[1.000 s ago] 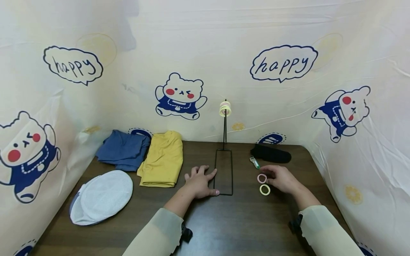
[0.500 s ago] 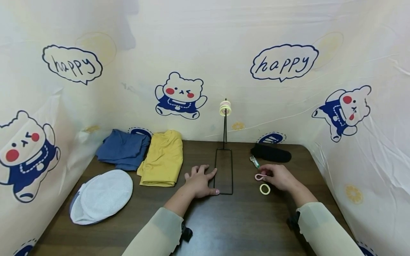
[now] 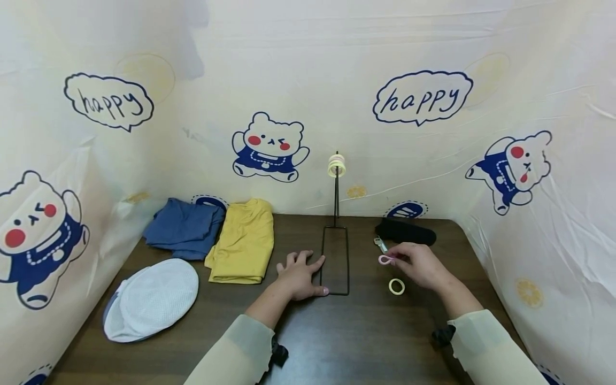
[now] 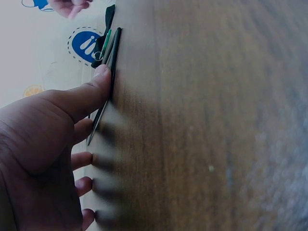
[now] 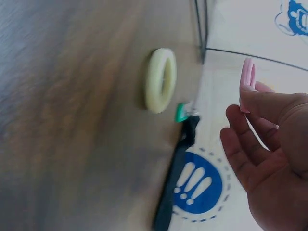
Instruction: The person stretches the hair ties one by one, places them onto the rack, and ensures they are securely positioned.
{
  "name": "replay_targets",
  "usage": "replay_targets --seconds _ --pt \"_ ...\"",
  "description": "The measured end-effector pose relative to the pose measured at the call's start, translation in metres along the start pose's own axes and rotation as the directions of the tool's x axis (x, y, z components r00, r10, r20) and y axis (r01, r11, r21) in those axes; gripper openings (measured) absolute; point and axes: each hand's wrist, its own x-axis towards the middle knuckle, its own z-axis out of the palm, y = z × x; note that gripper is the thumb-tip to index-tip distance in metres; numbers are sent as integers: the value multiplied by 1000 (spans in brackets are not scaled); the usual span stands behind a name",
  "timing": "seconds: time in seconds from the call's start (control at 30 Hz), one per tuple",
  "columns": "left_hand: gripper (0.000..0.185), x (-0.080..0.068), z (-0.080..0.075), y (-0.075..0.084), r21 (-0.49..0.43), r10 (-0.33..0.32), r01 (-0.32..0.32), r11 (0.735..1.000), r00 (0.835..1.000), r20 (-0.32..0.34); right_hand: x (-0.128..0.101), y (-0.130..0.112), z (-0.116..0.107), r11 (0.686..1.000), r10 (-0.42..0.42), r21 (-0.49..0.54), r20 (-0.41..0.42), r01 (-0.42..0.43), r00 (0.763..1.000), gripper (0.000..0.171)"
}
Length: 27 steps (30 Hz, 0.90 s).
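Head view overlooks table [image 3: 337, 331]; wrist views skim it closely

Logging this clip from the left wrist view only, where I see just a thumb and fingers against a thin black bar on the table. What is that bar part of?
Observer: It is the rectangular base of a black wire stand; the left hand lies flat against its left edge.
Operator: Anything on the stand?
Observer: Yes, pale yellow and pink rings hang at the top of its upright post.
Operator: And the other hand?
Observer: The right hand pinches a pink ring, lifted off the table.
Operator: Any rings left lying down?
Observer: One yellow ring lies flat on the table, just below that hand.
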Motion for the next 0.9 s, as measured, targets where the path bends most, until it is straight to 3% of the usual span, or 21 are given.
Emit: replay_targets --seconds 0.17,0.43,0.63,0.9 --pt "91 -2 0 0 -9 0 1 1000 1000 5 0 -20 -6 992 -125 -9 -99 125 987 23" --pt "91 -2 -2 1 -11 -6 6 1000 1000 8 6 -55 -19 959 -281 -59 -260 276 924 25" --pt "91 -1 -2 1 -6 -2 2 1000 1000 1 12 -85 -33 914 -401 -83 -340 398 851 28" --pt "91 -1 -2 1 -2 -8 8 1000 1000 1 16 -130 -56 832 -544 -152 -411 533 731 31"
